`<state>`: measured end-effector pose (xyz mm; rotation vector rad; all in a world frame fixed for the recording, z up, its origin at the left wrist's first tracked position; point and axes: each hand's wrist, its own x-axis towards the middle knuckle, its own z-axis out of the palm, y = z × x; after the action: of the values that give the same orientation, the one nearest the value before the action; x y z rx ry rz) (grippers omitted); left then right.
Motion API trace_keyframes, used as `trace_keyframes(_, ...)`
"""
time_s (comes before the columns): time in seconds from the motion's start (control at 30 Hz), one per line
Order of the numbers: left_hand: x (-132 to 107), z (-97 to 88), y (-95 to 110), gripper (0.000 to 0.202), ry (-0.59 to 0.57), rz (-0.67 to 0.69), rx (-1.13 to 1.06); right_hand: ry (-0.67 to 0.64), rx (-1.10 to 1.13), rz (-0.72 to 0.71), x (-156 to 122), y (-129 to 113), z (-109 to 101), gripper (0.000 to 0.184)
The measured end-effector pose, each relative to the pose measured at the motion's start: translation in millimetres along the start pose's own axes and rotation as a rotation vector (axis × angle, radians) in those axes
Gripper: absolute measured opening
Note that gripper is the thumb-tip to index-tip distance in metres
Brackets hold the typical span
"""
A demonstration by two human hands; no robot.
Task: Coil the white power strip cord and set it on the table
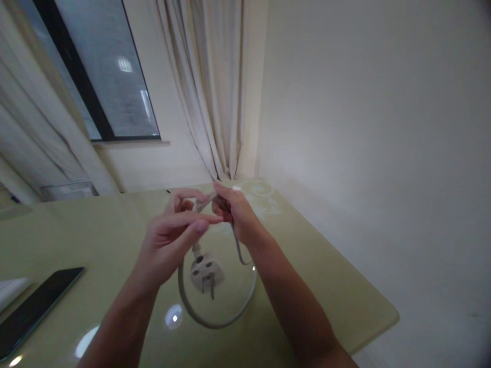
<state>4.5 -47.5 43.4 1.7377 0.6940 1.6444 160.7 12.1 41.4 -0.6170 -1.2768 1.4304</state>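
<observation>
A white power cord (220, 326) with a plug (207, 272) hangs in a loop over the table. The plug dangles below my left hand, its two metal pins pointing down. My left hand (169, 232) grips the cord above the plug with curled fingers, while its thumb and index finger stretch towards the right hand. In my right hand (233, 209), the cord is pinched between thumb and fingers, and a length of it drops past the wrist. The far end of the cord is hidden.
A glossy pale green table (307, 266) lies beneath, its right edge near the white wall (364, 153). At the left are a dark phone-like slab (38, 306) and a white object (11, 291). Curtains (213, 87) and a window (103, 66) stand behind.
</observation>
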Motion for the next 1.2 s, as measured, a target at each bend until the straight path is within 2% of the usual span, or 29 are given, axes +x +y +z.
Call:
trace_keyframes(0.07, -0.7, 4.7, -3.9, 0.041, 0.026, -0.041, 0.119, 0.024, -0.025, -0.056, -3.4, -4.0, -0.1, 0.050)
trace_keyframes(0.13, 0.8, 7.5, -9.7, 0.057, 0.081, -0.139, 0.092, 0.022, -0.042, -0.122, -8.8, -9.9, 1.2, 0.042)
trace_keyframes(0.2, 3.5, 6.9, -15.3, 0.049, 0.065, -0.230, 0.047, 0.012, -0.039, -0.187, -14.5, -15.2, 3.7, 0.033)
trace_keyframes(0.27, 5.7, 4.7, -19.0, 0.040, -0.068, -0.269, 0.072, 0.012, -0.016, -0.237, -19.5, -18.8, 6.3, 0.027)
trace_keyframes(0.37, 6.0, 3.5, -20.1, 0.041, -0.354, -0.343, 0.129, 0.035, 0.017, -0.295, -25.6, -23.0, 7.8, 0.025)
trace_keyframes(0.43, 4.9, 4.7, -19.2, 0.041, -0.449, -0.433, 0.182, 0.054, 0.008, -0.338, -28.5, -26.2, 6.9, 0.027)
trace_keyframes(0.47, 4.4, 5.3, -18.8, 0.042, -0.448, -0.466, 0.230, 0.062, -0.007, -0.357, -29.7, -27.9, 6.2, 0.027)
trace_keyframes(0.53, 4.6, 5.2, -18.2, 0.043, -0.371, -0.471, 0.372, 0.064, -0.042, -0.378, -31.1, -30.8, 5.1, 0.027)
trace_keyframes(0.63, 7.1, 0.8, -17.8, 0.043, -0.242, -0.369, 0.622, 0.013, -0.087, -0.368, -32.5, -32.7, 5.3, 0.026)
trace_keyframes(0.7, 8.8, -4.3, -16.2, 0.039, -0.244, -0.332, 0.678, -0.041, -0.100, -0.361, -33.5, -32.6, 6.2, 0.025)
trace_keyframes(0.8, 9.0, -14.2, -9.8, 0.034, -0.368, -0.381, 0.498, -0.084, -0.110, -0.357, -34.2, -32.6, 6.4, 0.024)
trace_keyframes(0.93, 5.8, -31.7, -1.7, 0.042, -0.514, -0.426, 0.164, -0.026, -0.125, -0.359, -31.8, -33.0, 2.3, 0.027)
trace_keyframes(1.03, 4.1, -39.2, -3.2, 0.032, -0.606, -0.469, 0.064, -0.036, -0.185, -0.354, -30.9, -32.7, -0.8, 0.028)
trace_keyframes(1.1, 3.5, -36.3, -5.6, 0.028, -0.663, -0.516, 0.041, -0.089, -0.233, -0.362, -32.3, -31.8, -0.8, 0.028)
trace_keyframes(1.2, 2.0, -21.1, -5.7, 0.023, -0.714, -0.554, -0.004, -0.182, -0.295, -0.384, -35.6, -29.7, 2.2, 0.029)
